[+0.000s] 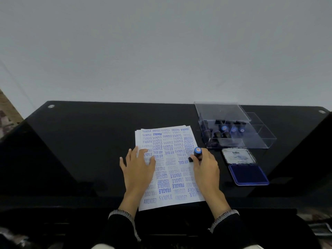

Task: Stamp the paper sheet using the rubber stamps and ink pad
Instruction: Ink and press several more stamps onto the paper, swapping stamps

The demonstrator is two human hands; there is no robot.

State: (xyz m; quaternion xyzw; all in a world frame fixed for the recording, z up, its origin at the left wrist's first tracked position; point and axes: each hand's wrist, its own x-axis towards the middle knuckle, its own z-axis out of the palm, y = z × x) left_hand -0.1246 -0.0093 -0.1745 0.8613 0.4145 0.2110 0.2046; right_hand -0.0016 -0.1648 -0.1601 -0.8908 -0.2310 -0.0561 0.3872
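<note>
A pale wall (161,47) fills the upper half of the view, and below it a glossy black table (86,141) spans the width, with a small round metal fitting (51,106) near its far left corner and another near the far right.

Near the middle of the table lies the paper sheet (168,169) — the top of a thin stack, its edges fanned slightly at the far end. It is crowded with blue imprints at several angles: SAMPLE, AMENDED, FRAGILE, AIR MAIL, FAX OUT.

At the far right stands a clear plastic box (260,135) with its clear lid (221,112) lying across the back part. Inside it are several dark rubber stamps (224,131), some showing blue round caps; how many there are is hard to tell through the glare.

Just in front of the box sits the ink pad (248,174), open, its blue pad facing up and its hinged lid (239,156) laid back toward the box.

The left hand (139,168) lies flat on the left part of the sheet, fingers straight and spread, pressing the paper down. The right hand (204,168) grips a stamp (196,154) by its handle — blue cap up, dark base down on the sheet's right edge, beside an AIR MAIL imprint. Both wrists show black sleeves (228,225) with white-stitched cuffs.
</note>
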